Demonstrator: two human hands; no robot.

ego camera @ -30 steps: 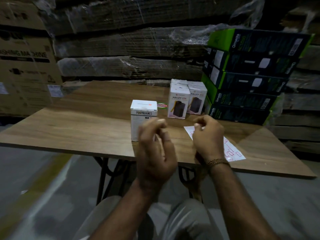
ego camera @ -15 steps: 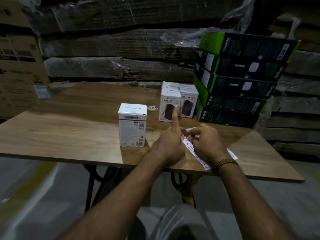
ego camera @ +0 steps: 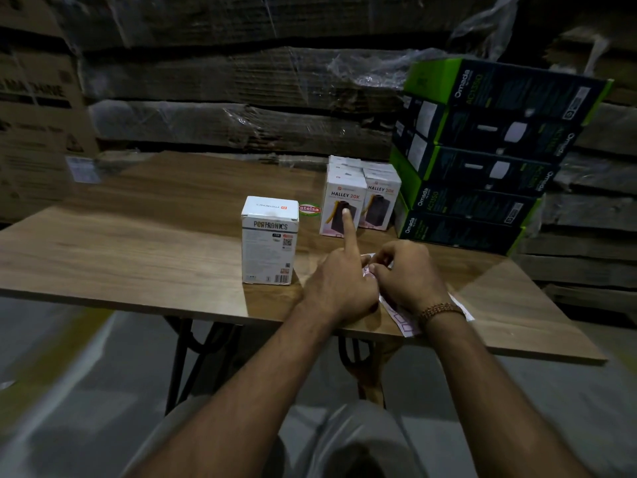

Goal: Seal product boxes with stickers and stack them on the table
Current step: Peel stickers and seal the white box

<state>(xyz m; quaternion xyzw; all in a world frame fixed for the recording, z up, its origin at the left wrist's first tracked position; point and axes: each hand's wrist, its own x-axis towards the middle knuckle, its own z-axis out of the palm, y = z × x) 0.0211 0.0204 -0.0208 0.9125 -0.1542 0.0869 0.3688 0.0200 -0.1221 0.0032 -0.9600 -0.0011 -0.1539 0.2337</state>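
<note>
A white Portronics box (ego camera: 270, 240) stands upright on the wooden table (ego camera: 138, 257), left of my hands. A white sticker sheet (ego camera: 401, 319) lies at the table's front edge. My left hand (ego camera: 339, 281) presses on the sheet's near-left part, its index finger raised straight. My right hand (ego camera: 406, 277) pinches the sheet's upper edge with thumb and fingers. Most of the sheet is hidden under both hands. Several white Halley 20K boxes (ego camera: 344, 201) stand grouped behind my hands.
Stacked green and black Omada boxes (ego camera: 482, 160) fill the table's right rear. A round red and green sticker (ego camera: 309, 209) lies on the table between the Portronics box and the Halley boxes. Plastic-wrapped flat cardboard (ego camera: 241, 125) is piled behind; a large carton (ego camera: 34, 115) stands left.
Both hands came down from mid-air onto the sticker sheet a second ago. Since half a second ago they have stayed there, my right fingers working at the sheet's edge.
</note>
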